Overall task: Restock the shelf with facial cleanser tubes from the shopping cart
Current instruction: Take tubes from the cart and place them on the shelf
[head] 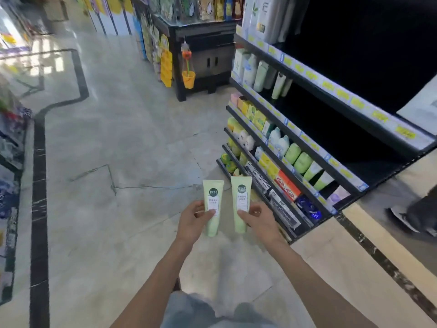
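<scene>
I hold two pale green facial cleanser tubes upright in front of me, caps down. My left hand (192,221) grips the left tube (212,197) near its lower end. My right hand (261,221) grips the right tube (241,197) the same way. The two tubes stand side by side, a small gap apart. The black shelf unit (307,143) rises to my right, with similar green tubes (299,159) on a middle shelf. The shopping cart is out of view.
The shelves hold boxes, bottles and toothpaste packs behind yellow price labels. A dark display stand (201,55) with hanging goods stands ahead. Another rack (9,150) lines the left edge. A person's shoe (416,218) shows at the right. Pale tiled floor lies between.
</scene>
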`<act>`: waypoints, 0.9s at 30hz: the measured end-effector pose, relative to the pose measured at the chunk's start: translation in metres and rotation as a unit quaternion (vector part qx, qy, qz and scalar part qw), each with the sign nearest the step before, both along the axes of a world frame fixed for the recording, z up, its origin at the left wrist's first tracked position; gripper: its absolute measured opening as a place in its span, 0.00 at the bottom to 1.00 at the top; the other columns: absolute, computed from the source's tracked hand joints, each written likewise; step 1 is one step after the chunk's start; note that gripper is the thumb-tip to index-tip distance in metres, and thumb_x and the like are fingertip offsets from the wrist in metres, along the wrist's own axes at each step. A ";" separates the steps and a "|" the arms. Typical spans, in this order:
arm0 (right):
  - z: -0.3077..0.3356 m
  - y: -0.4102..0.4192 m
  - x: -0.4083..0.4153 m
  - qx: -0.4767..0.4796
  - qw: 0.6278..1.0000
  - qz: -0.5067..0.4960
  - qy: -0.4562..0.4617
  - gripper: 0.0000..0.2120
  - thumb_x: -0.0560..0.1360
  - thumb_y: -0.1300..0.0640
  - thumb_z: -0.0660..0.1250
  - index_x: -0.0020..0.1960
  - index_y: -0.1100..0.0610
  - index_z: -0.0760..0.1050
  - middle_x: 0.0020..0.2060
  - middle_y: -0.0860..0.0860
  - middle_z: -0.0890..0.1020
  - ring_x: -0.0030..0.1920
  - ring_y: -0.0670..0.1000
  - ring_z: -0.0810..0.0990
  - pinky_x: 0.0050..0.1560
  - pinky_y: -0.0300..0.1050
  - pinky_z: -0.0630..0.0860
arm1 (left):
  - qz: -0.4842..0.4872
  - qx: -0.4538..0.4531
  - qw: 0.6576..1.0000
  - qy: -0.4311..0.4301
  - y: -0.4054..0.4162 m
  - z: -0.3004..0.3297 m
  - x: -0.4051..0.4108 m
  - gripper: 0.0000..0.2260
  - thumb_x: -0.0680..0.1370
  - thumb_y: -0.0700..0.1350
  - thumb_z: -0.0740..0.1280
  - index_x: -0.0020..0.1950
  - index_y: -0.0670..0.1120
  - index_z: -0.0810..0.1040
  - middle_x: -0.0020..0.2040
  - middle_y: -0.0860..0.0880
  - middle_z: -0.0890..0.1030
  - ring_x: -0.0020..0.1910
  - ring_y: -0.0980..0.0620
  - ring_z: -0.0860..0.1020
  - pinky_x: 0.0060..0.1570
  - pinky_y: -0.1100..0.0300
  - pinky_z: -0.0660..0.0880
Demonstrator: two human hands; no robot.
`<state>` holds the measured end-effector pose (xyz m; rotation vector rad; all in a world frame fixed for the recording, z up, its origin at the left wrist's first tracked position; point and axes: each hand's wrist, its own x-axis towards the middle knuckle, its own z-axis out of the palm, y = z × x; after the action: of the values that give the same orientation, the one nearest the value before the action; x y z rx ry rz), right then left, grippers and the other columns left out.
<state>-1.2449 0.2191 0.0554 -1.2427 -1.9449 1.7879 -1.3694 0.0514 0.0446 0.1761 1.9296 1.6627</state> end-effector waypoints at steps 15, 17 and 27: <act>0.030 0.088 -0.231 0.018 0.985 -0.172 -0.006 0.15 0.75 0.55 0.77 0.56 0.59 0.76 0.51 0.52 0.82 0.47 0.46 0.81 0.41 0.36 0.76 | -0.184 -0.031 0.982 0.027 0.134 0.021 -0.284 0.15 0.75 0.42 0.77 0.60 0.45 0.81 0.54 0.48 0.84 0.52 0.50 0.83 0.56 0.49 0.81; 0.037 0.104 -0.249 0.021 0.980 -0.199 0.001 0.16 0.75 0.55 0.76 0.58 0.59 0.76 0.52 0.51 0.82 0.47 0.47 0.82 0.43 0.37 0.78 | -0.207 -0.031 0.978 0.023 0.155 0.022 -0.308 0.14 0.75 0.43 0.77 0.59 0.47 0.81 0.54 0.49 0.85 0.51 0.50 0.83 0.54 0.49 0.81; 0.048 0.241 -0.333 0.098 0.959 -0.265 0.033 0.16 0.76 0.53 0.76 0.59 0.54 0.74 0.53 0.47 0.82 0.52 0.43 0.80 0.46 0.36 0.75 | -0.309 -0.013 0.949 0.057 0.288 0.018 -0.397 0.11 0.76 0.38 0.75 0.56 0.46 0.81 0.55 0.47 0.84 0.53 0.47 0.83 0.53 0.54 0.80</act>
<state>-1.5778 0.4600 0.1036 -1.4379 -1.5124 1.3145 -1.7664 0.3399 0.0624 0.7954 1.7260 1.2206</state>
